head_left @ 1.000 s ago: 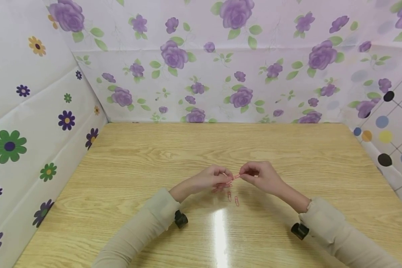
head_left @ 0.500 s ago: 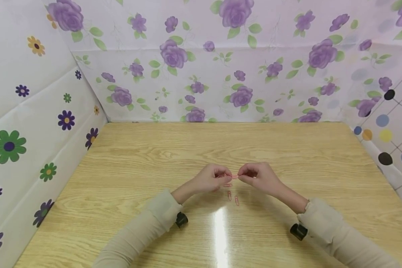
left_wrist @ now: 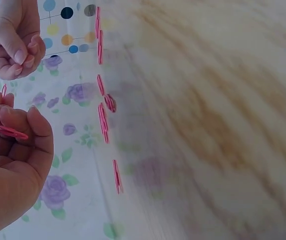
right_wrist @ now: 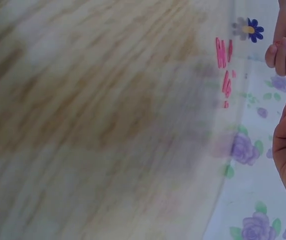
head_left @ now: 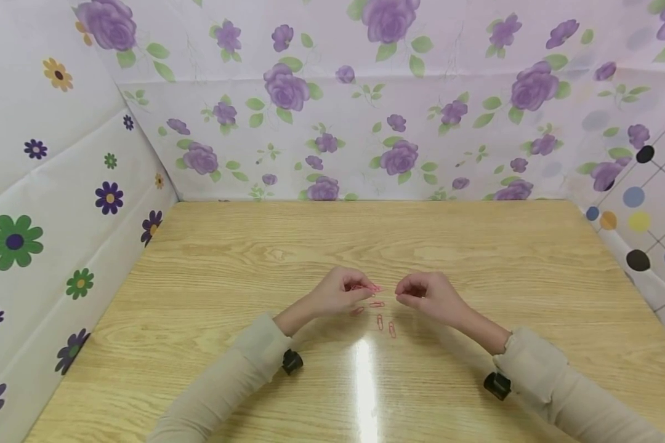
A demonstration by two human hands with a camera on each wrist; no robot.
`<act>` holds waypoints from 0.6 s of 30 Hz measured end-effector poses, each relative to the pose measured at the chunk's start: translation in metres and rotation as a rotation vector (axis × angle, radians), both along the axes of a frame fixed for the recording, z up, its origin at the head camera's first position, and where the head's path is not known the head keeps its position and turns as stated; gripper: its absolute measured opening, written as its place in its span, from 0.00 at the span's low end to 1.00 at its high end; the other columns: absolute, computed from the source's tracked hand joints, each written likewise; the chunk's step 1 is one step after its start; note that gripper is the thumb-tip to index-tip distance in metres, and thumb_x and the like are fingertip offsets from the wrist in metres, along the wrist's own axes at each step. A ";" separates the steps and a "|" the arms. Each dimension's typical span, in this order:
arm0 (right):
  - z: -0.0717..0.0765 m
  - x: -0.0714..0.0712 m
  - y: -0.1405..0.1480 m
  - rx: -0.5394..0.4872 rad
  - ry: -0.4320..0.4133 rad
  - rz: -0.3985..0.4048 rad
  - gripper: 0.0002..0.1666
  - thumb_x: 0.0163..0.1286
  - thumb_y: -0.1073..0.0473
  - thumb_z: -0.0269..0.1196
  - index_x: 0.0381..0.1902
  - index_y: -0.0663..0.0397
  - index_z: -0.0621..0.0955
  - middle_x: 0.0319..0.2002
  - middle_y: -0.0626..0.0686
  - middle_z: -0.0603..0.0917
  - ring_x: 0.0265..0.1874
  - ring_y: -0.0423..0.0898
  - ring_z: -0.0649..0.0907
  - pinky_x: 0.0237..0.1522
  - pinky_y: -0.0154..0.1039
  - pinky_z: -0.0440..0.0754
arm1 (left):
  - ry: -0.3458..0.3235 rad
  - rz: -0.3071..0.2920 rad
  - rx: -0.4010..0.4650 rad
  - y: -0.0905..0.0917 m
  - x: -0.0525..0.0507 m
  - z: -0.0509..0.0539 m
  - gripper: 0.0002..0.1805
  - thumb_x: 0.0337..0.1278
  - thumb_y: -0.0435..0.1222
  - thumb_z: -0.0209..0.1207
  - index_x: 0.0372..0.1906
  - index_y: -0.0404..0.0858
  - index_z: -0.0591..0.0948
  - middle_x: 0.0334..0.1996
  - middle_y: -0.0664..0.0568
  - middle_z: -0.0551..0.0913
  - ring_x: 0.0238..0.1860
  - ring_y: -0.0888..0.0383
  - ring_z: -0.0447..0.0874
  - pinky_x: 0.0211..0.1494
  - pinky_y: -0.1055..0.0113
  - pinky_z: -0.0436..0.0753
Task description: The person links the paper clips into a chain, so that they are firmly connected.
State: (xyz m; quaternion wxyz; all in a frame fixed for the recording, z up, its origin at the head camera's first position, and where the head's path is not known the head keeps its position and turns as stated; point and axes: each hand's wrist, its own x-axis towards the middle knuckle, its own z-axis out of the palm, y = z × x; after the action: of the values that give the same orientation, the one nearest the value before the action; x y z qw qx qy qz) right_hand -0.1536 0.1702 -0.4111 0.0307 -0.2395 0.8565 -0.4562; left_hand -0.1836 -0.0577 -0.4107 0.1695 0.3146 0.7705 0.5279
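Observation:
The left hand (head_left: 338, 294) pinches a pink paper clip (head_left: 377, 288) at its fingertips, just above the table. In the left wrist view, more linked pink clips (left_wrist: 8, 131) lie across that hand's (left_wrist: 20, 165) curled fingers, and one clip (left_wrist: 4, 90) sticks up past the fingertips. The right hand (head_left: 435, 298) is a short gap to the right, thumb and fingers curled together, with no clip visible in them. Loose pink clips lie on the table below the hands: one sideways (head_left: 377, 304), two lengthwise (head_left: 380, 322), (head_left: 391, 330), and one partly under the left hand (head_left: 357, 311).
The wooden table (head_left: 255, 246) runs back to a wall cloth with purple flowers (head_left: 288, 89). A flowered cloth (head_left: 11, 184) stands at the left and a dotted one (head_left: 654, 227) at the right. Black wrist devices (head_left: 292, 362) sit under both cuffs. Light glares on the tabletop.
The hands have drawn apart, the left moving slightly left with its clip. The clip that spanned both hands no longer reaches the right fingertips. A loose clip by the left hand shows more clearly.

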 end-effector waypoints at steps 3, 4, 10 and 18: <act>-0.004 0.001 0.001 0.019 0.007 0.028 0.01 0.57 0.69 0.63 0.28 0.60 0.82 0.25 0.47 0.81 0.23 0.38 0.76 0.25 0.32 0.75 | 0.015 0.003 0.000 -0.002 0.000 -0.001 0.08 0.58 0.29 0.55 0.34 0.26 0.81 0.18 0.39 0.75 0.13 0.65 0.62 0.16 0.74 0.63; -0.006 0.001 0.001 0.031 0.009 0.038 0.02 0.56 0.70 0.64 0.28 0.60 0.82 0.25 0.48 0.81 0.23 0.38 0.76 0.26 0.32 0.75 | 0.020 0.003 0.001 -0.002 0.000 -0.001 0.08 0.58 0.29 0.55 0.34 0.26 0.81 0.19 0.41 0.75 0.13 0.66 0.62 0.17 0.74 0.63; -0.019 0.003 0.001 0.120 -0.025 0.089 0.05 0.53 0.72 0.64 0.28 0.60 0.81 0.21 0.46 0.78 0.21 0.36 0.73 0.23 0.30 0.73 | 0.048 0.006 -0.027 -0.004 0.009 0.020 0.07 0.57 0.26 0.54 0.32 0.25 0.80 0.24 0.45 0.78 0.18 0.67 0.64 0.21 0.75 0.65; -0.032 0.011 0.000 0.222 0.020 0.091 0.11 0.47 0.58 0.73 0.29 0.51 0.83 0.21 0.43 0.71 0.23 0.40 0.67 0.26 0.32 0.65 | 0.029 0.006 -0.040 -0.007 -0.004 0.000 0.07 0.57 0.29 0.55 0.32 0.28 0.81 0.25 0.42 0.77 0.20 0.65 0.67 0.23 0.74 0.68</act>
State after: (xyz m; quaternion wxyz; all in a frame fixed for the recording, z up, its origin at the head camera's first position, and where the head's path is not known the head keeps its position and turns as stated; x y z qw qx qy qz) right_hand -0.1427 0.1705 -0.4435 0.0691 -0.2777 0.8903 -0.3541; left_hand -0.1875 -0.0648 -0.4112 0.1627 0.3165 0.7842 0.5083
